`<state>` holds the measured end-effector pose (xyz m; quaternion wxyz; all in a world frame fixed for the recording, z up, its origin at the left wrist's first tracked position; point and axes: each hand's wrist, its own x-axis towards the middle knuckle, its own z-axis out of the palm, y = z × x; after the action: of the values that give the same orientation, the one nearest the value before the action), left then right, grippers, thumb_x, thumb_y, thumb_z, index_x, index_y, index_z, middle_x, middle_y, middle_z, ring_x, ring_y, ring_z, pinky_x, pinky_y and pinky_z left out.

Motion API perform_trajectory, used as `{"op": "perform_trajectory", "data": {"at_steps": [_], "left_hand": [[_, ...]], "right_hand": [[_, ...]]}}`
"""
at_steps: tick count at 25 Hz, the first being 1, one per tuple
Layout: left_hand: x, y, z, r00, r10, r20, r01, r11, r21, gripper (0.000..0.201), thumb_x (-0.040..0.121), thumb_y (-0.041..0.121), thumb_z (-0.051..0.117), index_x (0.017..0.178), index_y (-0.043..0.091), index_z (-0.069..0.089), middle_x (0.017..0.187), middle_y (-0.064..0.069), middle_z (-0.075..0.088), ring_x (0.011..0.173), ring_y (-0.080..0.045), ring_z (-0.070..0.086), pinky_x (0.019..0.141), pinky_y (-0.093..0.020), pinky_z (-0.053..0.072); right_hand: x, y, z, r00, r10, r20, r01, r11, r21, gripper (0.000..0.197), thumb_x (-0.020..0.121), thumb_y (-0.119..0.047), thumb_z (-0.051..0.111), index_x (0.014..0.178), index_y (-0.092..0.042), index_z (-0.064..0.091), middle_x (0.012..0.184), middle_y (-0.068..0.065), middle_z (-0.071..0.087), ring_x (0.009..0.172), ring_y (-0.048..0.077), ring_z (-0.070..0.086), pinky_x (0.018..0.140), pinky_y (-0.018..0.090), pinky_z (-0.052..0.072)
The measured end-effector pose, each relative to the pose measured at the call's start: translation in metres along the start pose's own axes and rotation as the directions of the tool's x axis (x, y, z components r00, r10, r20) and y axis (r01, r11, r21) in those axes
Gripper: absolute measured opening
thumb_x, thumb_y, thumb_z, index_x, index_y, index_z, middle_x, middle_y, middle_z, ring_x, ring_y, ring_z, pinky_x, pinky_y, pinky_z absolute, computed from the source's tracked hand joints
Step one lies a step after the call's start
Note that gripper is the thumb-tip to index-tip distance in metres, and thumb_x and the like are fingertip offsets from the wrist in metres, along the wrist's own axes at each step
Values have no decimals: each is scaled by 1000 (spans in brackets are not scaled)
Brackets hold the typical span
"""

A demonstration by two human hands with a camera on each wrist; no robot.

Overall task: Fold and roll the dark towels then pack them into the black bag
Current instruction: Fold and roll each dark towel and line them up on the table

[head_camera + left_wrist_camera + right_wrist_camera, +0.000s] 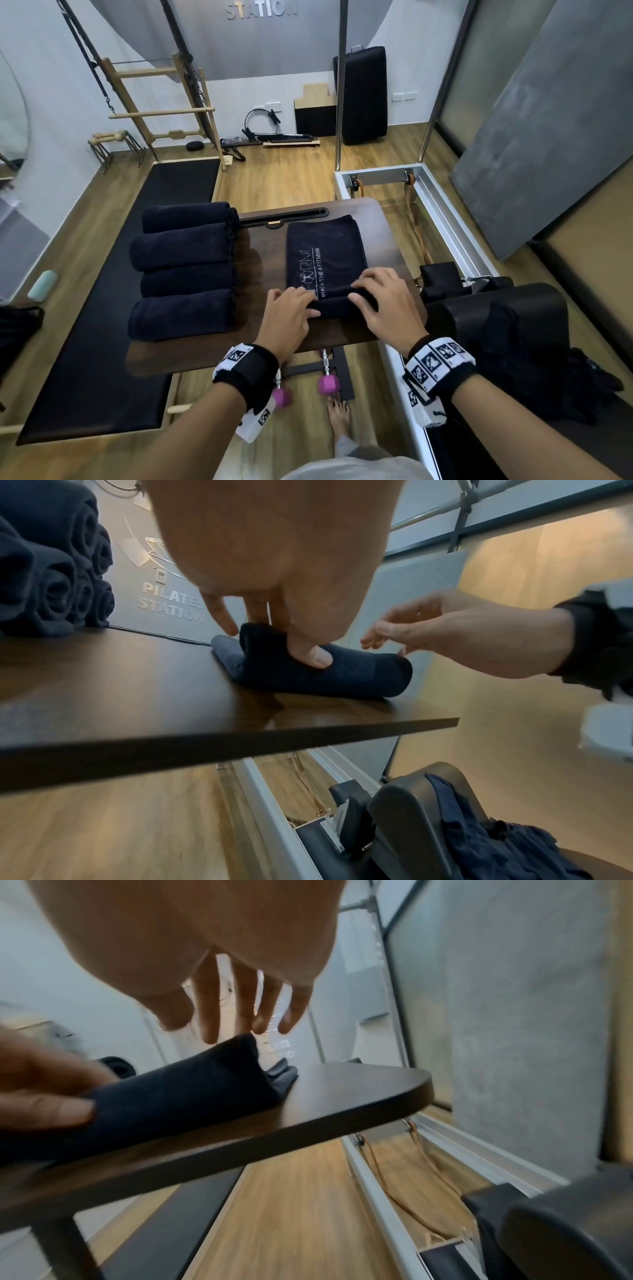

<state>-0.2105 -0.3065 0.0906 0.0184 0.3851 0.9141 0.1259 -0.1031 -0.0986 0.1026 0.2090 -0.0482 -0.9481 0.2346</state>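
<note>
Both hands roll a plush dark towel (325, 260) (white lettering) on the glossy wood surface (387, 233). Left hand (286, 317) fingers pinch the roll; right hand (385, 303) fingers rest spread atop. Four finished rolls (183, 274) lie beside.

One dark towel (325, 253) with white lettering lies flat on the counter (260, 260), its near end partly rolled. Four rolled towels (185, 270) sit side by side at the left.

black wristbands (250, 371) with white coded marker tags, grey trousers (356, 467), bare foot (339, 413)
</note>
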Motion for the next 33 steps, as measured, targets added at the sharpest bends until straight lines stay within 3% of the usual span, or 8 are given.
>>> {"op": "perform_trajectory", "data": {"at_steps": [4,8,14,20,22,24,28,33], "left_hand": [[13,-5,-3,998,-3,69,0,999,46,23,104,25,53,125,31,61,119,12,62,119,-11,55,101,-37,33],[16,-8,-4,996,40,84,-40,999,-3,23,109,34,47,130,31,54,122,13,60,118,-13,55,101,-38,34],[12,-11,-3,998,39,-39,-35,994,106,29,107,38,40,130,32,57,125,10,51,117,-15,48,95,-39,39],[52,-14,-2,976,-175,129,174,984,23,18,107,22,44,108,28,61,109,9,58,113,-20,51,95,-44,35],[66,-11,-4,961,-212,178,206,977,54,16,97,14,49,93,27,56,102,6,61,112,-23,53,94,-46,32],[77,-10,-7,947,-243,209,235,970,59,14,93,14,52,86,27,51,101,1,68,111,-26,56,95,-47,30],[86,-17,-13,943,-241,231,242,970,23,8,96,18,50,94,25,53,106,0,69,110,-26,59,95,-48,30],[82,-38,-15,999,-52,1,52,996,-71,22,110,43,39,116,29,55,117,10,49,111,-15,50,92,-42,42]], "right_hand": [[2,-7,12,950,-196,244,238,959,-156,37,91,-42,72,120,-20,66,121,-5,60,117,18,55,98,36,42],[18,0,14,914,-104,393,154,983,-97,32,94,-13,67,124,-19,57,118,-2,60,105,23,57,90,37,46],[57,12,8,821,93,563,-132,991,28,19,99,-11,60,112,-25,62,99,-1,71,97,22,64,85,38,51],[79,16,10,839,133,527,-243,959,144,19,100,-16,63,112,-30,59,92,-8,65,87,11,61,82,34,50],[76,17,7,899,44,435,-106,987,121,19,97,-34,69,113,-29,60,105,-11,61,97,10,58,88,33,48],[74,18,6,884,-66,464,66,998,17,43,89,-58,69,120,-29,60,116,-13,57,107,8,52,93,32,42],[87,19,12,830,-25,557,24,1000,10,36,93,-36,74,121,-29,53,118,-5,66,111,19,61,96,40,47],[120,27,16,761,64,646,-96,995,15,21,104,-30,61,122,-21,65,120,1,62,111,25,61,97,44,50]]}}
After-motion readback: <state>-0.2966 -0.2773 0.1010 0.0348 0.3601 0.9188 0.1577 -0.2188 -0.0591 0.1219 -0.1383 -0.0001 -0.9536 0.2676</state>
